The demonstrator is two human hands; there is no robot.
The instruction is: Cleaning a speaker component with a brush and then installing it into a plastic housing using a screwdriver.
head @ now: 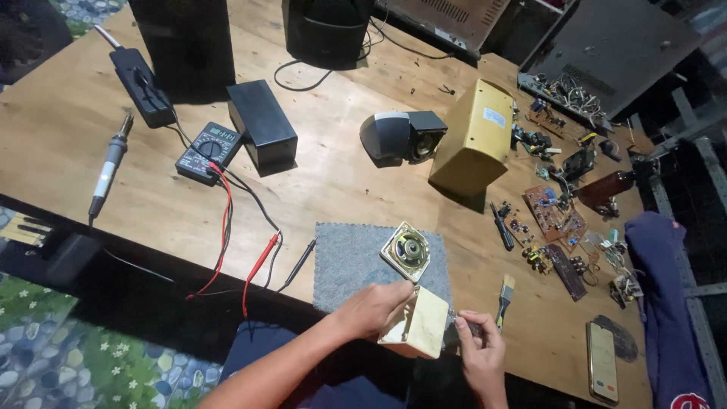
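Note:
My left hand (372, 308) grips a small cream plastic speaker box (418, 323) at the near edge of the wooden table (76, 136). My right hand (480, 350) holds a screwdriver (463, 323) whose tip points into the box's right side. Just beyond the box a loose round speaker driver (407, 251) in a square frame lies on a grey felt mat (346, 261).
A paintbrush (504, 298) lies right of my hand, a phone (603, 362) further right. Circuit boards (555, 215) and small parts fill the right side. A yellow box (474, 138), grey speaker (397, 136), multimeter (209, 151) with red and black probes, and soldering iron (108, 170) stand further back.

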